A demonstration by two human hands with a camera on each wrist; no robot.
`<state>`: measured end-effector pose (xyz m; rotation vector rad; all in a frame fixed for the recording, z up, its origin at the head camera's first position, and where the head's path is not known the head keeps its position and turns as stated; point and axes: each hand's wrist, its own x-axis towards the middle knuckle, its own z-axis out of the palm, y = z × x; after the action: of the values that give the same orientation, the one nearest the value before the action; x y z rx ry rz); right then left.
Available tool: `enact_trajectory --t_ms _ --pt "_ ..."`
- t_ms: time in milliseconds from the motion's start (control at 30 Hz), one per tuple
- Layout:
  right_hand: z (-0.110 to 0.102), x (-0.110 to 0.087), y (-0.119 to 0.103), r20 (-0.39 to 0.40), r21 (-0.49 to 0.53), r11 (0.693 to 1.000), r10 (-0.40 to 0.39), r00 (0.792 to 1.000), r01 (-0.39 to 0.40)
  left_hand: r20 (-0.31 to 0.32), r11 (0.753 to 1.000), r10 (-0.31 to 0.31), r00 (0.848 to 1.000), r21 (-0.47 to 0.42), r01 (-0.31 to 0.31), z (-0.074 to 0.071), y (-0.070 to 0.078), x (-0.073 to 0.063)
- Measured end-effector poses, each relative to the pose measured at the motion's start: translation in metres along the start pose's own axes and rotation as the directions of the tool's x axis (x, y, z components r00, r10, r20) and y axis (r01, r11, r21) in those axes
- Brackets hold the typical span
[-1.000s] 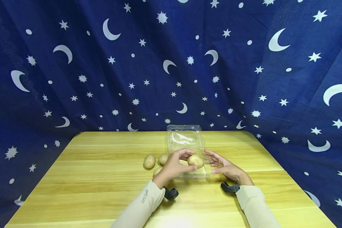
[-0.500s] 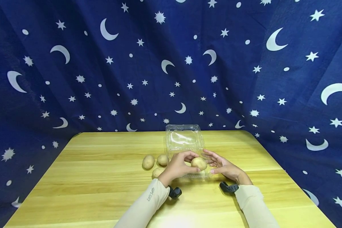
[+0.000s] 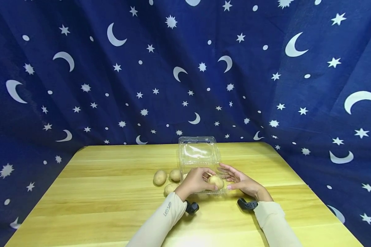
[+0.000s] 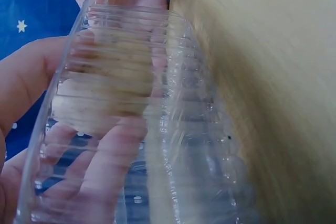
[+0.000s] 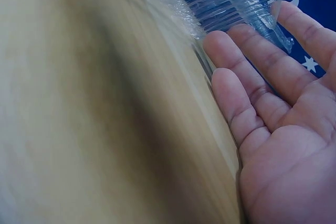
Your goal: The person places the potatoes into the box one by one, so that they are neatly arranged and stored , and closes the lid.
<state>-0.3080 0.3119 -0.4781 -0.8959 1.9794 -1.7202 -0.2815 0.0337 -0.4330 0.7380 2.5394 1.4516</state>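
Bright bench (image 3: 96,212), hazier close-ups

In the head view, overhead-looking light leaves a white glare patch at the near edge and a pale streak across the clear lid (image 3: 199,151). Soft shadows run along the sleeves (image 3: 160,219); the curtain (image 3: 160,31) sits darker behind. The left wrist view is dimmer, the potato (image 4: 107,74) smeared through the ribbed tub (image 4: 184,129). At the right wrist, the blurred bench carries a dark shadow band; the right grip (image 5: 286,124) looks sharper.

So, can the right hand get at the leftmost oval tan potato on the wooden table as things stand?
Probably not directly: the left hand, gripping another tan potato, and the open clear plastic container lie between the right hand and that leftmost potato. Reaching over might work.
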Motion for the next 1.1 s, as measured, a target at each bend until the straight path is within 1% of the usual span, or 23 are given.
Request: enact_trajectory --t_ms 100,200,333,433,567,867,933,1100 --pt "-0.0001 0.0000 -0.0003 -0.001 -0.003 1.000 0.000 1.000 0.000 0.017 1.000 -0.001 1.000 0.005 0.001 0.0009 -0.0012 0.0030" --pt "0.0005 0.0004 -0.0005 0.000 -0.004 1.000 0.000 1.000 0.000 0.036 1.000 0.003 0.999 0.031 -0.004 0.0018 -0.0033 0.0066" --pt "0.0007 0.0001 -0.0002 -0.007 -0.010 1.000 0.007 1.000 -0.007 0.057 0.998 -0.023 0.998 0.061 0.019 0.0029 -0.0042 0.0096" --pt "-0.0003 0.0000 0.0012 -0.004 -0.019 1.000 -0.004 1.000 0.004 0.070 0.996 -0.052 0.996 0.072 0.047 0.0026 -0.0030 0.0093" --pt "-0.0010 0.0010 0.0005 0.002 -0.018 1.000 -0.014 1.000 0.014 0.088 0.995 -0.072 0.993 0.079 0.065 0.0021 -0.0029 0.0084" --pt "0.0001 0.0019 -0.0017 0.005 -0.015 1.000 -0.002 1.000 0.002 0.124 0.986 -0.124 0.984 0.126 0.108 -0.0026 -0.0013 0.0060" --pt "0.0008 0.0021 -0.0031 0.006 -0.016 1.000 0.004 1.000 -0.004 0.132 0.984 -0.146 0.981 0.123 0.129 -0.0035 -0.0011 0.0055" --pt "0.0013 0.0027 -0.0040 0.006 -0.023 1.000 0.005 1.000 -0.005 0.167 0.980 -0.195 0.967 0.076 0.184 -0.0044 -0.0013 0.0044"
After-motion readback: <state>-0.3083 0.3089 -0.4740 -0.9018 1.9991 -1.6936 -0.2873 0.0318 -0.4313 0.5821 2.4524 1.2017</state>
